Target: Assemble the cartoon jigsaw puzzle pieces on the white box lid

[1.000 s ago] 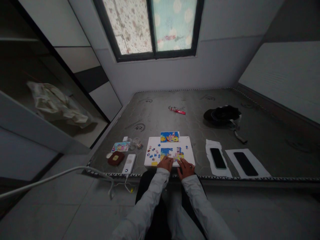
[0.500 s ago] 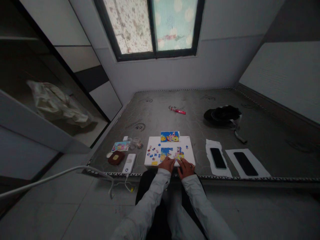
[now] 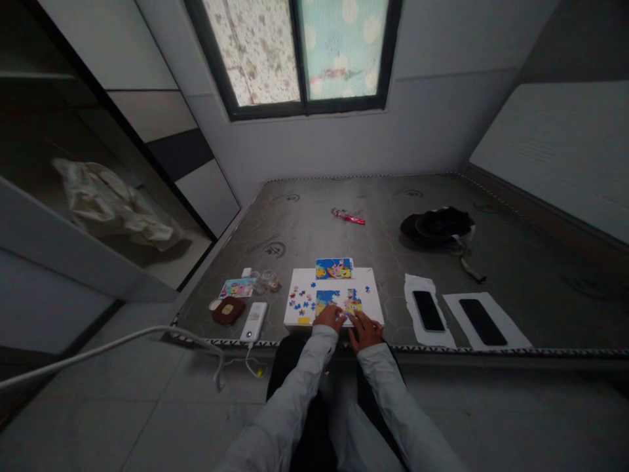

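Observation:
A white box carries a partly joined jigsaw puzzle with a blue left part and a yellow right part. My left hand is over the puzzle's lower edge, thumb and fingers pinched on a small puzzle piece that they mostly hide. Close by on the right, my right hand rests on the box, fingers stretched to the puzzle's lower right part. Several loose puzzle pieces lie left of the puzzle, and a few on the right. A cartoon picture card lies at the box's back edge.
Left of the box are a white power bank with a cable, a brown case, a picture card and clear plastic packaging. Two phones lie on white sheets at right. Farther back are a black cap and a red item.
My left hand has shifted slightly to the right, its fingertips closer to my right hand. The right hand and the surrounding things look unmoved.

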